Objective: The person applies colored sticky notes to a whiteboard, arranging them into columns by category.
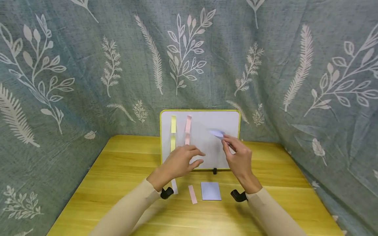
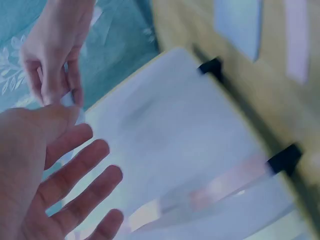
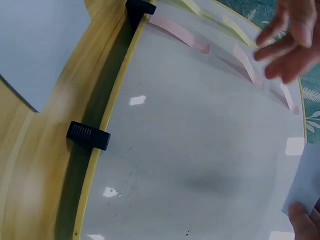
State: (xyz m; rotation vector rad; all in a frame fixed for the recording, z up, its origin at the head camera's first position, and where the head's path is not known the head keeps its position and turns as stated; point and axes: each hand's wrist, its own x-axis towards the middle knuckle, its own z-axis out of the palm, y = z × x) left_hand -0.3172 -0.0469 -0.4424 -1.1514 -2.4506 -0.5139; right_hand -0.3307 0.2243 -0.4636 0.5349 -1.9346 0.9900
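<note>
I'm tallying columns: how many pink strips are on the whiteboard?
3 on the whiteboard: the lowest pink strip by the bottom edge, the middle pink strip above it, the top pink strip above that. In the head view, the left hand hides the lowest.

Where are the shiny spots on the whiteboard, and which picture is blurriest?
Right wrist: white glare patches dot the whiteboard, with a dark shadow; left wrist: blurriest, the blue paper pad and pink paper strip smeared; head: leaf-print fabric looks clearer.

No lettering, brand, number or sign could be read on the whiteboard, the yellow strips, the pink strips, the bluish pad or the worktop; the dark specks on the whiteboard formed no legible characters.
</note>
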